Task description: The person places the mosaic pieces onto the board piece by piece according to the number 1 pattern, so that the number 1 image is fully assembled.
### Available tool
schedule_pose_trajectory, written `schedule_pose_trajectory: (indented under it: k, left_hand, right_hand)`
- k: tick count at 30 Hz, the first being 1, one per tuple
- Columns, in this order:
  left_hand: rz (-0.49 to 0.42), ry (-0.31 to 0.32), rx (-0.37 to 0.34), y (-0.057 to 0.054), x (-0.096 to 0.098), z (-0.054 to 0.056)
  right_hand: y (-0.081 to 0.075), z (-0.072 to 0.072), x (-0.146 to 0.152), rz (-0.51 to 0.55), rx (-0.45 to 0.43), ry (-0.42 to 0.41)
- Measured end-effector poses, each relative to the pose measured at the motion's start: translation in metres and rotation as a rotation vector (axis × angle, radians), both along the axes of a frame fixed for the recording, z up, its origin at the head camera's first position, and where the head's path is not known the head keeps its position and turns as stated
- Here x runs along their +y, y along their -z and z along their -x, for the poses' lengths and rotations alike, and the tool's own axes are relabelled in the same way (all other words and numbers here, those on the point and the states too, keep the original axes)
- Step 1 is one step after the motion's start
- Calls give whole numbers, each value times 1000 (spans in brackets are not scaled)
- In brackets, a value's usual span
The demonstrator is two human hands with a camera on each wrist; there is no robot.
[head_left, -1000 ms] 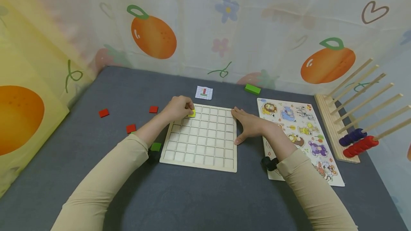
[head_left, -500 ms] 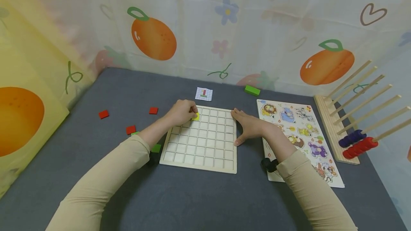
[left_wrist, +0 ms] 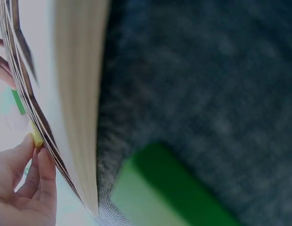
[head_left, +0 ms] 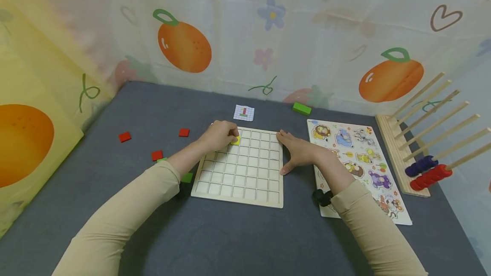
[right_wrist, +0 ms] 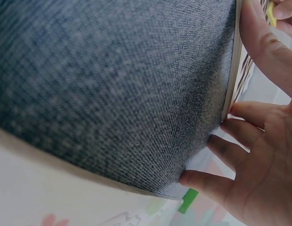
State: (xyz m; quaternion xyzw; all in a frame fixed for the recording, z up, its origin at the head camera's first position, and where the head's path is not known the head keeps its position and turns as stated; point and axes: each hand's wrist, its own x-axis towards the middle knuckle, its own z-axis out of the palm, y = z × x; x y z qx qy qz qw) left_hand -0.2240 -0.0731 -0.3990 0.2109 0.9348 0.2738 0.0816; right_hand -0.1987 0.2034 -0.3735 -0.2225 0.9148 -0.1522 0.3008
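A pale wooden grid board lies flat on the dark cloth in the middle. Over its far left corner my left hand pinches a small yellow square tile between thumb and fingers. The left wrist view shows the yellow tile at the fingertips, right at the board's surface. My right hand rests along the board's right edge, fingers spread and thumb apart. In the right wrist view its fingertips touch the board's edge.
Red tiles and green tiles lie left of the board. Behind it are a small card with a grid pattern and a green block. An animal puzzle board and a peg rack with rings stand right.
My left hand has shifted slightly right and toward me with the yellow tile, settling over the board's far left cells. My right hand has stayed at the board's edge.
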Motion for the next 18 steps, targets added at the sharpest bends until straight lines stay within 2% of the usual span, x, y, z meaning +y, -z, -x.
schedule_pose_trajectory:
  k: [8,18]
  left_hand:
    - [-11,-21,0,2,-1,0]
    - [-14,-12,8,0,-3,-2]
  right_hand:
    - [0,-1,0,0,0,-2]
    - [0,0,-1,-7,2,-2]
